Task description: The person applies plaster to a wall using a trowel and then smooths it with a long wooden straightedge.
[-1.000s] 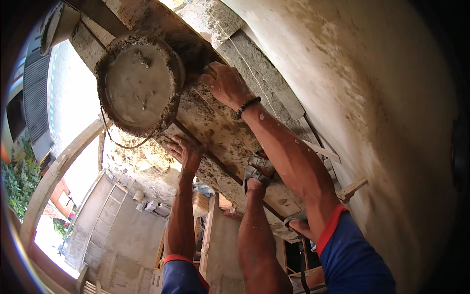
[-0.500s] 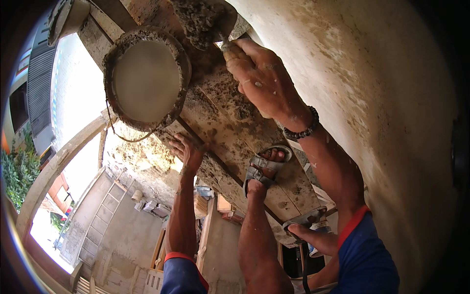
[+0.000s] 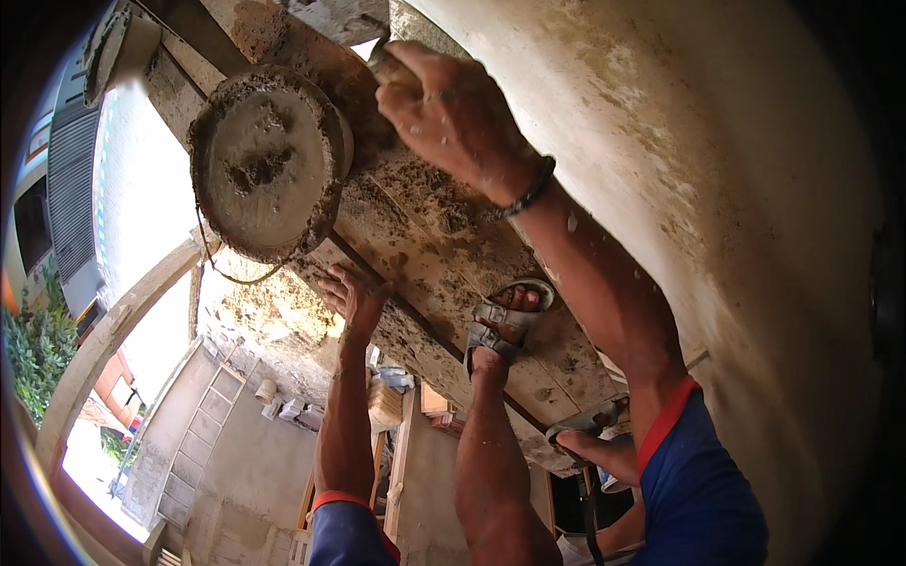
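Head view: the right hand (image 3: 462,118) is clamped round the pale handle of a hand tool (image 3: 394,74); its working end cannot be made out with certainty. Left of this grip, just beside it, stands a bucket (image 3: 344,141) of wet grey mix (image 3: 283,209), lumps showing on the surface. Well below the grip and to its left, the left hand (image 3: 354,300) has its fingers apart, holding nothing, at the outer side of the spattered planks (image 3: 406,226); whether it bears weight cannot be told.

Step in hand, as judged: handling mix with the tool near the bucket. The next move would call for a firm wrist, a level tool and a path clear of the crusted rim.

Edges and room: a plastered wall (image 3: 679,123) bounds the space right of the grip, limiting swing on that side. The bucket limits leftward travel at low height; the room above the rim appears open. Below the grip, a sandalled foot (image 3: 495,325) occupies the planks. Past their outer edge the space drops away, a ladder (image 3: 203,424) visible farther down; footing there merits care.
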`<state>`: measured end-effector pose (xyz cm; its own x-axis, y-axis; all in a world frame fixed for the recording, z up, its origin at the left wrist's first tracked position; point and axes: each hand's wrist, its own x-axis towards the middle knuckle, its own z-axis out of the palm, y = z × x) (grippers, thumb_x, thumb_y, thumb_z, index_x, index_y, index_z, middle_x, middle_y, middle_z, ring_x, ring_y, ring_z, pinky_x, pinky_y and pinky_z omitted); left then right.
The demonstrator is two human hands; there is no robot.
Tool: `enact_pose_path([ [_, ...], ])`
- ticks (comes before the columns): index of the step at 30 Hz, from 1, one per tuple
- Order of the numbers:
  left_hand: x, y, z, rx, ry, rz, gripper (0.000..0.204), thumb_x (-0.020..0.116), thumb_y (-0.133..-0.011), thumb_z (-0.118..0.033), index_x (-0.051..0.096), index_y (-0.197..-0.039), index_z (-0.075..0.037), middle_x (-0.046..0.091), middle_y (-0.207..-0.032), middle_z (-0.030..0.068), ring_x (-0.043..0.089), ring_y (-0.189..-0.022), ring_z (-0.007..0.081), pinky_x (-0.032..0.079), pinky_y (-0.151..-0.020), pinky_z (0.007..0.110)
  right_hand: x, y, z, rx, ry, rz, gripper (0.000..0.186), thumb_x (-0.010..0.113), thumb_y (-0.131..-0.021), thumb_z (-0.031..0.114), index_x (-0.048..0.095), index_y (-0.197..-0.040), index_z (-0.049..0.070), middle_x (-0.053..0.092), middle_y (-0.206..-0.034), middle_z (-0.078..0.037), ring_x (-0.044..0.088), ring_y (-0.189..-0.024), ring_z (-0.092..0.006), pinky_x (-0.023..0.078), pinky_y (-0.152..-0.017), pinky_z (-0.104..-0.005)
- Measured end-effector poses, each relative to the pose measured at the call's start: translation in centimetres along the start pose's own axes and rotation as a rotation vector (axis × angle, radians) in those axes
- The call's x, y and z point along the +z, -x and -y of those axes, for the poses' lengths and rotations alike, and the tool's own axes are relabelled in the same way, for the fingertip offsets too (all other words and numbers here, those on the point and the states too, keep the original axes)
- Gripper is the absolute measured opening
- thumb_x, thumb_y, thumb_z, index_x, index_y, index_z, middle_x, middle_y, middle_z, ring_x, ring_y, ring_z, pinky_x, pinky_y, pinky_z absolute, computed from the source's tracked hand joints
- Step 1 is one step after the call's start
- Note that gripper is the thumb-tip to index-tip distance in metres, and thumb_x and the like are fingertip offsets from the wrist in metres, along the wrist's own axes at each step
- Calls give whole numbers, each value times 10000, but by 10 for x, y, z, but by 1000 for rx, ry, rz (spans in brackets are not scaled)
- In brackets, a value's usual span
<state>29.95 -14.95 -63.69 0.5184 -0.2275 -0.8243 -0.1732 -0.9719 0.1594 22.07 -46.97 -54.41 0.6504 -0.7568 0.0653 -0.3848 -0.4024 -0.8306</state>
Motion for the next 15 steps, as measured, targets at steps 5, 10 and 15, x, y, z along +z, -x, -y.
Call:
enact_pose_path([
  [5, 12, -16, 11, 37, -75, -7, 1186, 698, -684, -417, -154, -1409, -22, -236, -1411, 335, -197, -1287, 553, -1, -1050, 610, -5, -101, -48, -161, 365, 384, 301, 550, -765, 243, 666, -878, -11, 658, -851, -210, 642, -785, -343, 505, -727, -409],
  [10, 6, -9, 10, -21, -17, -40, 1202, 707, -672, -431, -149, -1411, -25, -230, -1412, 338, -183, -1293, 550, 9, -1047, 617, 22, -133, -20, -181, 621, 673, 289, 557, -766, 215, 679, -900, -11, 658, -929, -216, 649, -886, -317, 515, -769, -407],
  [15, 16, 1, -32, 39, 6, 12, 1193, 708, -675, -422, -139, -1413, -25, -215, -1421, 332, -162, -1301, 546, 41, -1051, 614, 19, -91, -128, -421, 518, 712, 245, 599, -755, 159, 581, -950, 11, 600, -651, -124, 589, -561, -261, 483, -525, -362],
])
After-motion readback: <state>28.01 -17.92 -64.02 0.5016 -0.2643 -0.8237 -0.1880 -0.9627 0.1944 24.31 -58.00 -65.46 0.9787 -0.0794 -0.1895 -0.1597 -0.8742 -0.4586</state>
